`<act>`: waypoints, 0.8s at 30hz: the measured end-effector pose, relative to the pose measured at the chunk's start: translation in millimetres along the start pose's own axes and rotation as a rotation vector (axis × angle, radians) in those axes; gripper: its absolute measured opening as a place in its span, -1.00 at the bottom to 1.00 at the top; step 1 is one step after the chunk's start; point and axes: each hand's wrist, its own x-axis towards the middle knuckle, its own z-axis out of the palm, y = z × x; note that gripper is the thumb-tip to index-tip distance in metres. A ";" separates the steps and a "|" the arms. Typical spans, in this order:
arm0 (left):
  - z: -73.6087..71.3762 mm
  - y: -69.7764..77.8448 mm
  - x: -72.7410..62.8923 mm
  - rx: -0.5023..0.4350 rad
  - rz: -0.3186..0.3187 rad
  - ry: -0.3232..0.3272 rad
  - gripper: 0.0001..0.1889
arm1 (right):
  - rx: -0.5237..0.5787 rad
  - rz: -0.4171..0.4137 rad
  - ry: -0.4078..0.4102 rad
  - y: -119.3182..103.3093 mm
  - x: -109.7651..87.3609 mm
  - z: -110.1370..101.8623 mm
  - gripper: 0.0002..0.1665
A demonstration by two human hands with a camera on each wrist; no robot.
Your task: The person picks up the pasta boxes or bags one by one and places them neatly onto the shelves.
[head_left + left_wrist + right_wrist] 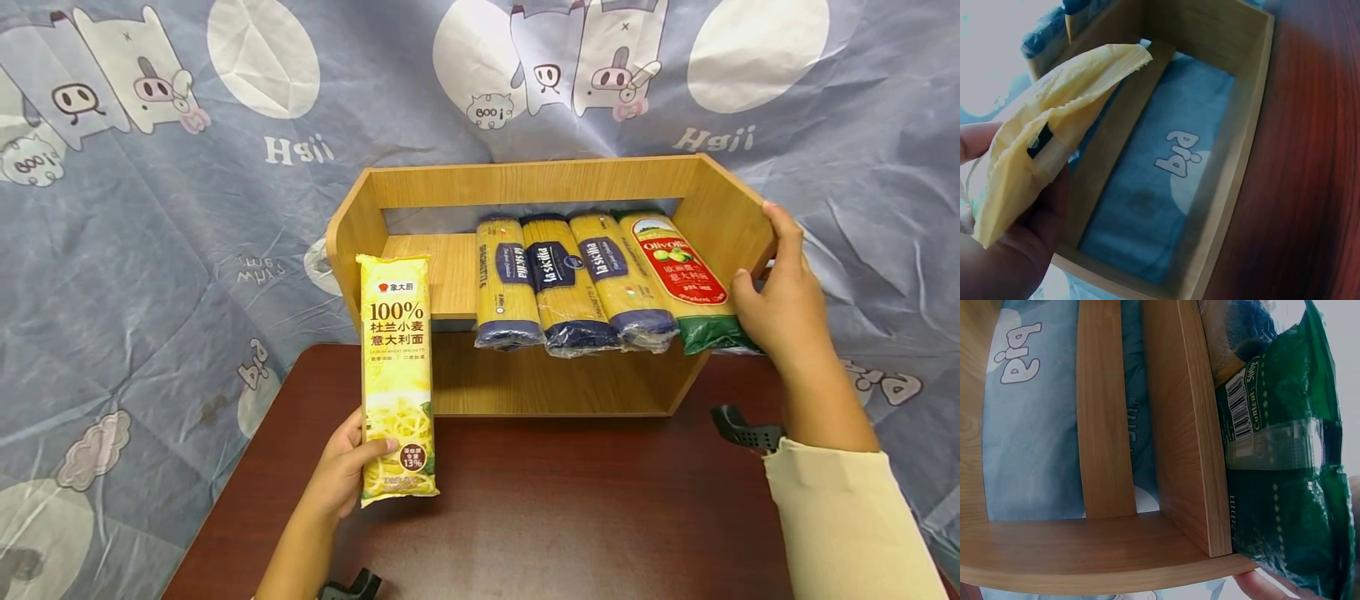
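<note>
A yellow pack of spaghetti (397,375) stands upright in my left hand (347,462), which grips its lower end with the thumb across the front. In the left wrist view, the pack's crimped end (1085,94) points toward the wooden shelf. My right hand (787,300) holds the front of the right side panel (738,212), fingers along the outside and thumb on the inner side. That thumb lies right beside a red and green spaghetti pack (686,267). In the right wrist view, the pack's green end (1279,506) hides part of the hand.
Several blue-labelled spaghetti packs (558,267) lie side by side on the upper board, their ends jutting past its front edge. Bare board (450,271) shows to their left. The shelf stands on a dark red table (570,500) before a patterned grey-blue cloth (375,92).
</note>
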 end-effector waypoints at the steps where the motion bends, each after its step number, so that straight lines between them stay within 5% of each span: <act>1: 0.8 1.2 0.2 -0.003 0.002 -0.002 -0.48 | 0.002 -0.001 -0.001 -0.1 0.1 0.3 -0.08; 24: 17.7 37.1 7.7 -0.050 0.064 -0.084 -0.58 | 0.006 -0.005 0.003 0.5 -0.3 0.3 -0.08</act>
